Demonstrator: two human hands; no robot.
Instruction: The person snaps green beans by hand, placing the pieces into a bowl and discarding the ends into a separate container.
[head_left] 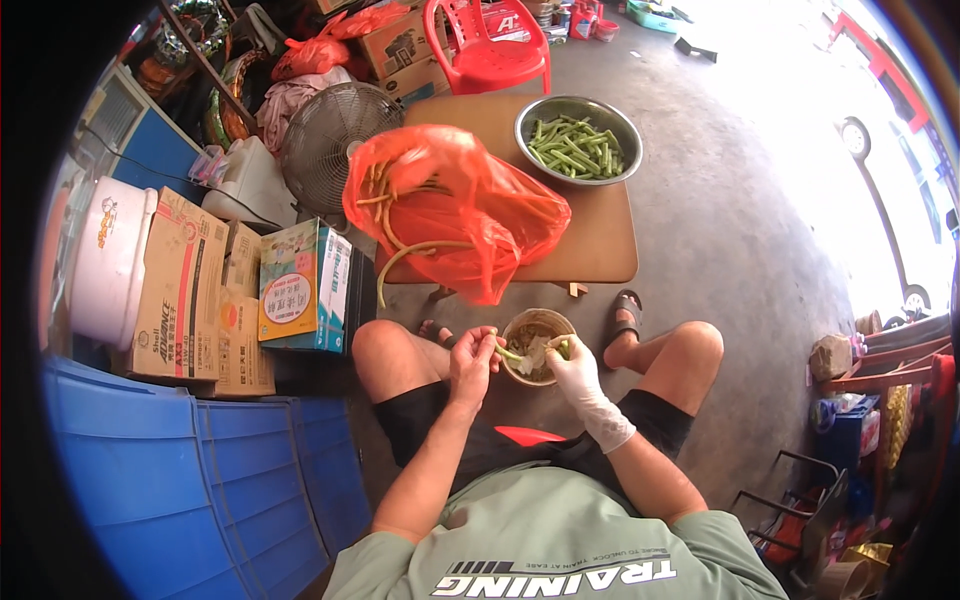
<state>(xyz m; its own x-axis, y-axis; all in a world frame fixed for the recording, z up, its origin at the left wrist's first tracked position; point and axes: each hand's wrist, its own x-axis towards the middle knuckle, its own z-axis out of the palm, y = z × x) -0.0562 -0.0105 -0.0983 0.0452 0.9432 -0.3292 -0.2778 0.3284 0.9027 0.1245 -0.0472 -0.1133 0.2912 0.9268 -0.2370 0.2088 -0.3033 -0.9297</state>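
Observation:
Over a round bucket between my knees, both hands are closed on pieces of green vegetable stalk. My bare left hand pinches a short end that points toward the right hand. A thin white glove covers my right hand, whose fingers grip a green bit near their tips. Whether the two bits are still joined I cannot tell. Pale scraps lie inside the bucket. On the brown table ahead, a red plastic bag holds long brownish-green stalks, and a steel bowl contains many cut green pieces.
A red plastic chair stands beyond the table, with a metal fan at its left. Cardboard boxes and blue bins line my left side. A metal rack with clutter stands at the right.

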